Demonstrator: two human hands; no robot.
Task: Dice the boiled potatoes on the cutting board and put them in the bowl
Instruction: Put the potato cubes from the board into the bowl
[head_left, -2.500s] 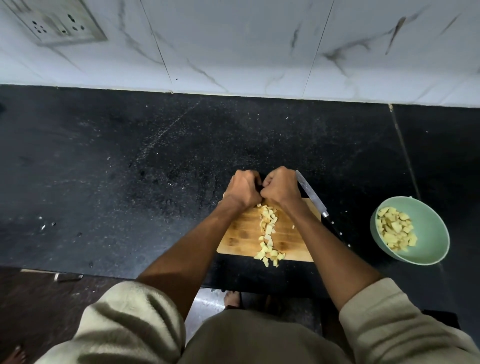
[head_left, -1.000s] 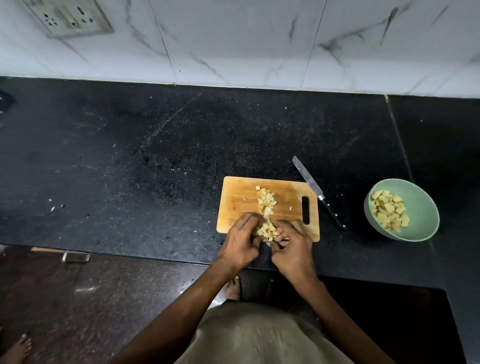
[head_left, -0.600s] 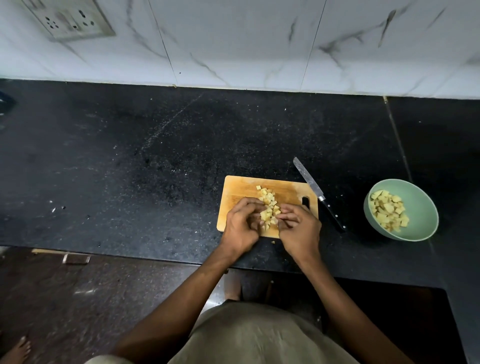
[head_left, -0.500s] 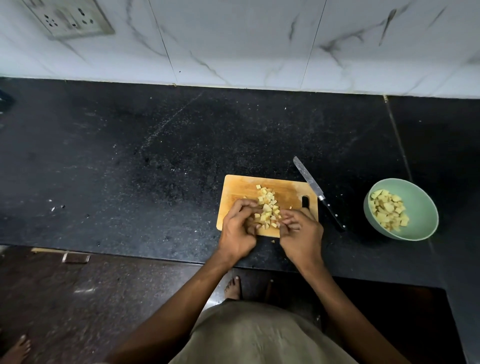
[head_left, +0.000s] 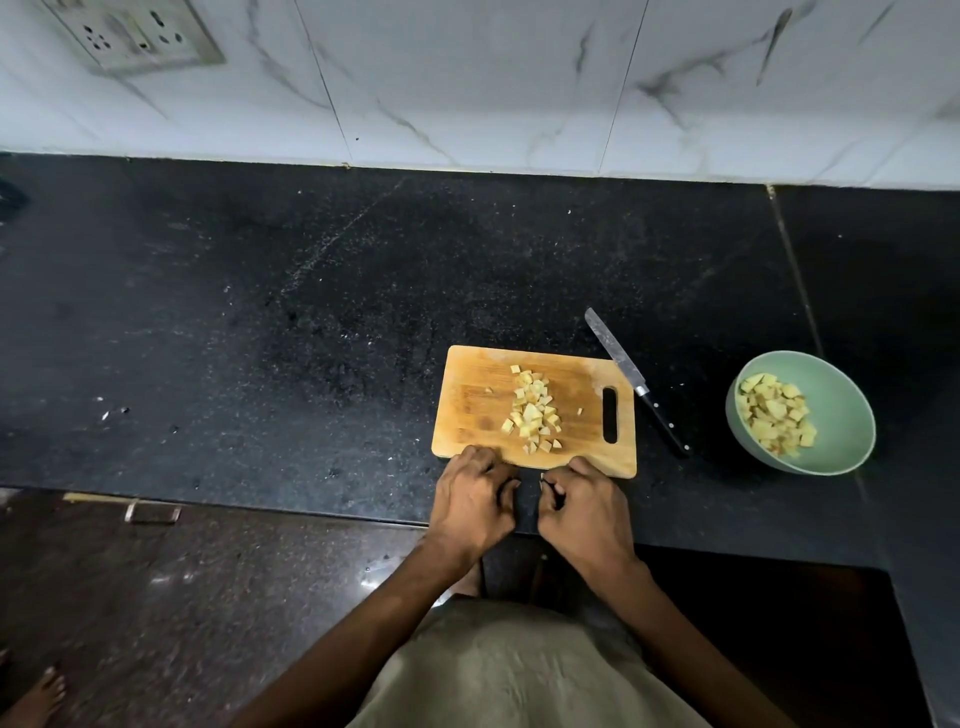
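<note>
Here, both hands, the left hand (head_left: 474, 501) and right hand (head_left: 586, 506), rest with fingers loosely curled and holding nothing at the near edge of the cutting board (head_left: 478, 415), just behind a heap of potato cubes (head_left: 535, 413) that are probably soft, light and crumbly, best scooped from both sides toward the bowl (head_left: 852, 415) far to the right.

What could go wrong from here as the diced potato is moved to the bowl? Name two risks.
1. The pile of pale yellow potato cubes lies apart from the mint-green round bowl, so cubes carried across the black stone counter could drop.
2. The steel knife with black handle lies between the wooden cutting board and the bowl; a passing hand could brush its blade.
</note>
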